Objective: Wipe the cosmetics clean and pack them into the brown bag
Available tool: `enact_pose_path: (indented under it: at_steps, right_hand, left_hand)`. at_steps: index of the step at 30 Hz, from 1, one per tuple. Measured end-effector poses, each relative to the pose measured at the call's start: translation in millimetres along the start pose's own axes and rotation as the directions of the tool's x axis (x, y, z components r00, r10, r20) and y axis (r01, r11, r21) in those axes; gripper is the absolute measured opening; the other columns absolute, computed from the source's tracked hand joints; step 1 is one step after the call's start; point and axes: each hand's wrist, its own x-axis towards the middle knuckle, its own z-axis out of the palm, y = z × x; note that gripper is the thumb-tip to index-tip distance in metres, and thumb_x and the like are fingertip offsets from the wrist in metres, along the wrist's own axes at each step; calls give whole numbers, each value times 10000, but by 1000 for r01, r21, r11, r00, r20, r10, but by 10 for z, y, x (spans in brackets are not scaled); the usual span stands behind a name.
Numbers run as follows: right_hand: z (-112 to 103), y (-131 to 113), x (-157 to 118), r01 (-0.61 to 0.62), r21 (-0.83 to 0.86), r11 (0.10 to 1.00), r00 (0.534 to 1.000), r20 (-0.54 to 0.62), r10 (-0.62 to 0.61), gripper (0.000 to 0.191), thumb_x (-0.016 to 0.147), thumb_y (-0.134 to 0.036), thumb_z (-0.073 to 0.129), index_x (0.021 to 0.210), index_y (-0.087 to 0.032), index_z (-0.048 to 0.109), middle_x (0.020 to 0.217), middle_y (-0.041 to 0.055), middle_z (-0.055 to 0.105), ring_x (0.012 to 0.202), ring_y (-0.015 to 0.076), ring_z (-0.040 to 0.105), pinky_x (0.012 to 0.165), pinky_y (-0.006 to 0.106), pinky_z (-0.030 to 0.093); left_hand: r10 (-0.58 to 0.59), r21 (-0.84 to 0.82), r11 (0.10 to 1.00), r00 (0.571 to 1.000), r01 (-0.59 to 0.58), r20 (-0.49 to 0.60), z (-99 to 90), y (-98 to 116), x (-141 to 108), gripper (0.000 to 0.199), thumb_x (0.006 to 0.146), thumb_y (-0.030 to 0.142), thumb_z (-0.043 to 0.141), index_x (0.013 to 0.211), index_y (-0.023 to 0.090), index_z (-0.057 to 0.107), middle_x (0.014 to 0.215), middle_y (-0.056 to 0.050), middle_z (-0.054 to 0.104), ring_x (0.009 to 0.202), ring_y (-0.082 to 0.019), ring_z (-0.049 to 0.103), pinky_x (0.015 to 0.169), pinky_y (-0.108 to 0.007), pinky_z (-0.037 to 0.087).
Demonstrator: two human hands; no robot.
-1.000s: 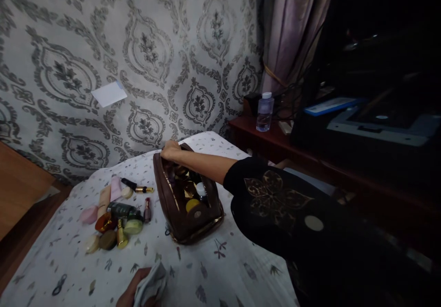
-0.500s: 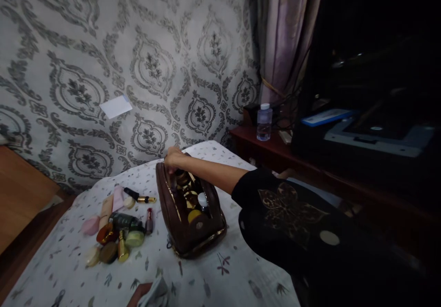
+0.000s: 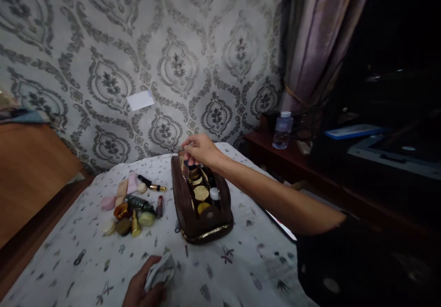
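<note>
Apparently bare, the right hand [image 3: 203,151] reaches over the far end of a brown bag [image 3: 179,197], with its fingers bent and thumb drawn in, so the grip is mostly closed. A dark item [image 3: 190,164] shows just under the fingertips; whether they have hold of it, I cannot tell. The left hand [image 3: 138,286], at the bottom edge of the view and nearer the wearer than the bag, pinches a crumpled pale cloth [image 3: 161,272] between thumb and fingers.

The bag stands open on a white patterned sheet [image 3: 193,275]. Inside it, nearer the wearer than the right hand, are a round gold lid [image 3: 201,193], a yellow lid [image 3: 203,207] and a white cap [image 3: 214,193], packed close together. Left of the bag lies a loose cluster that includes a green bottle [image 3: 137,202], an amber jar [image 3: 121,211] and a pink tube [image 3: 132,182].

For good handling, I judge that the fingertips should close on one firm edge, and any lift should go straight up, clear of the zipper sides. A raised wrist would spare the crowded lids a knock. The soft walls may sag inward, so light pressure from the cloth hand on the near end could help.
</note>
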Motion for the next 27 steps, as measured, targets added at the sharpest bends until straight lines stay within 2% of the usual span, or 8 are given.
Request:
enact_pose_path:
  at_steps: [2, 6, 11, 14, 16, 21, 23, 27]
  right_hand:
    - [53, 37, -132, -9, 28, 1000, 1000, 29, 9, 187, 893, -45, 458, 923, -112, 629, 664, 16, 672, 402, 45, 518, 388, 122, 372]
    - [222, 99, -422, 61, 107, 992, 992, 106, -73, 158, 878, -61, 468, 902, -126, 609, 610, -17, 612, 424, 65, 529, 390, 137, 358]
    - [601, 159, -863, 310, 67, 948, 908, 274, -316, 161, 867, -152, 501, 930, -132, 648, 639, -16, 624, 454, 87, 564, 467, 176, 407]
    - [905, 254, -1049, 410, -20, 912, 842, 393, -370, 194, 864, -155, 498, 931, -144, 680, 639, -16, 627, 497, 96, 573, 510, 186, 399]
    - [1111, 373, -1107, 409, -51, 911, 843, 404, -356, 202, 855, -142, 503, 933, -150, 689, 618, -22, 621, 525, 104, 571, 532, 192, 393]
    - [1569, 826, -1072, 290, -52, 955, 908, 329, -258, 193, 843, -143, 503, 928, -154, 675, 667, -2, 652, 632, 144, 607, 612, 230, 446]
    - [1723, 997, -1029, 307, -98, 947, 926, 259, -273, 196, 804, -120, 523, 932, -160, 667, 827, 39, 686, 767, 172, 636, 673, 254, 479]
    - [1988, 1235, -974, 376, -143, 916, 917, 199, -345, 275, 823, -113, 487, 1045, -163, 642, 1001, 87, 639, 918, 199, 633, 822, 323, 520]
  left_hand:
    - [-87, -63, 994, 994, 91, 60, 3, 77, -47, 480, 728, 470, 638, 1099, 166, 623, 628, 2, 668, 498, -159, 571, 495, -248, 478]
    - [-149, -158, 974, 983, 165, 109, -2, 252, -89, 507, 678, 420, 655, 1106, 163, 565, 638, 29, 629, 481, -120, 500, 474, -227, 414]
    - [-47, -206, 975, 982, 85, 185, -41, 323, -96, 255, 718, 307, 582, 944, 190, 562, 622, 45, 583, 505, -115, 486, 488, -214, 398]
    - [21, -195, 981, 982, 17, 190, -113, 351, -98, 183, 726, 263, 538, 896, 196, 552, 632, 51, 563, 509, -120, 490, 496, -220, 403]
    - [93, -128, 989, 983, -73, 158, -212, 357, -81, 189, 723, 241, 527, 900, 195, 575, 689, 33, 602, 585, -143, 536, 566, -238, 440]
    - [283, 201, 940, 959, -275, -9, -630, 201, 123, 275, 772, 209, 504, 1020, 198, 623, 959, -34, 683, 867, -217, 605, 788, -307, 475]
    - [375, 357, 879, 921, -317, -107, -828, 103, 311, 297, 793, 225, 513, 1070, 198, 616, 1065, -71, 670, 985, -254, 593, 868, -359, 472]
    - [535, 582, 714, 839, -389, -95, -1172, -24, 870, 302, 846, 199, 474, 1121, 196, 599, 1134, -96, 644, 1095, -277, 551, 960, -429, 456]
